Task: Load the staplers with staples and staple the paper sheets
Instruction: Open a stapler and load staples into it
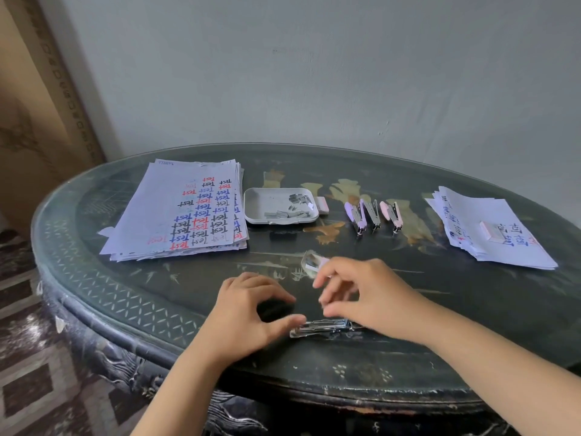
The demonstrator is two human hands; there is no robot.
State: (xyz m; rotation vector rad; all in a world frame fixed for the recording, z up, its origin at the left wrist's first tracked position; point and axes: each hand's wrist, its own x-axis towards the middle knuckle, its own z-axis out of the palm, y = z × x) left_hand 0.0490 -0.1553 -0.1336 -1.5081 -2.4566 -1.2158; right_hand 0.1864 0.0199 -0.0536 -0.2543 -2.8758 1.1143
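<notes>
Two bare forearms enter from the bottom edge and meet over an open stapler (323,328). It lies flat on the table (157,297) close to the near rim, with its bare metal rail facing up.

Left hand (251,309): fingers arched with the tips on the table surface. The thumb is extended, its tip against the left end of the rail. Nothing is enclosed in the hand.

Right hand (367,297): hovers just above the right half of the rail, fingers curled, thumb and fingertips drawn close together. Blur prevents any finding on whether something is pinched between them. Just beyond its index finger sits a pale glossy piece (309,262) with a pink edge; whether it belongs to the open stapler cannot be told.

Farther back, centre: a white tray (251,204) holds loose strips of staples (295,207). A small pink box (323,205) lies just beside its right side, and a small black object (283,236) lies just in front of it. Right of the box, three more staplers lie side by side: a lilac stapler (355,217), a grey stapler (373,215) and a pink stapler (392,215).

Far left: a left paper stack (185,212), the top sheet covered with "Test" handwritten in red, blue and black. Far right: a right paper stack (471,221), also handwritten, with a pink-and-white block (492,231) resting on top.

The table is dark, oval and painted, and stands against a grey wall (314,73).
</notes>
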